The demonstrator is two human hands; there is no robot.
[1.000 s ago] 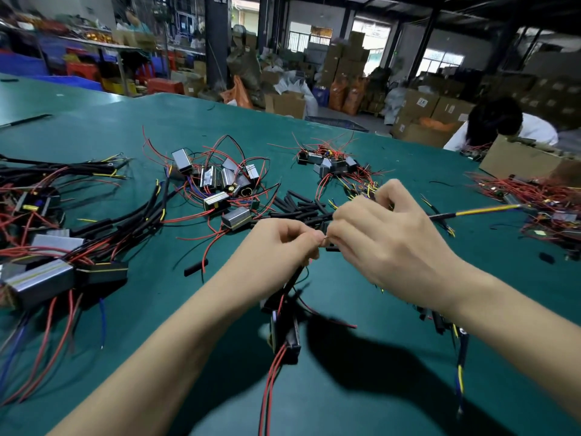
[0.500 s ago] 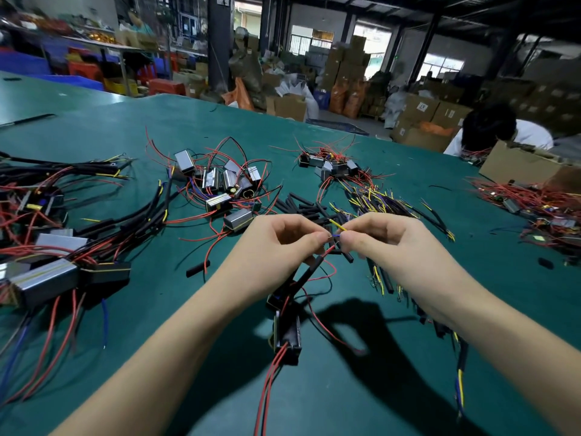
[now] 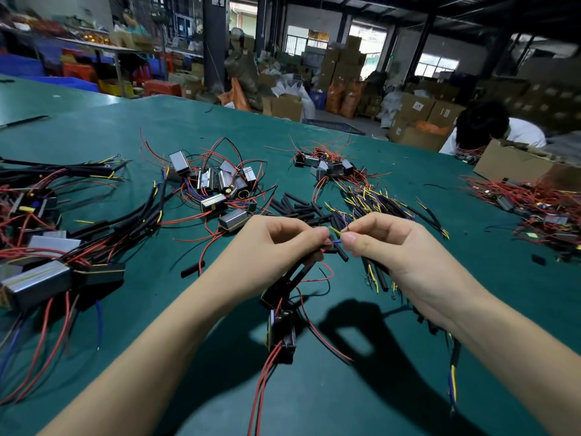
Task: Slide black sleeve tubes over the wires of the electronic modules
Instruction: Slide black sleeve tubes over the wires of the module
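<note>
- Head view: left hand [image 3: 270, 247] raised over green table [image 3: 345, 398], fingers curled, pinching a black sleeve tube [image 3: 301, 272] with thin wires at its top end.
- Right hand [image 3: 396, 247] just right of left hand, fingertips nearly touching it, thumb and forefinger pinching the yellow and blue wire tips [image 3: 337, 236] sticking out between the hands.
- Black module [image 3: 282, 333] hangs below left hand on those wires; red leads trail down from it toward the near edge.
- Loose sleeve tubes [image 3: 298, 206] piled on the table just beyond the hands.
- Bundle of sleeved yellow-tipped wires [image 3: 377, 201] beyond right hand.
- Silver modules with red wires [image 3: 217, 184] beyond left hand, further left.
- Bigger modules and black cables [image 3: 41, 247] far left of left hand.
- Cardboard box [image 3: 515, 162] and another person [image 3: 490, 127] far right, beyond the hands, at the table edge.
</note>
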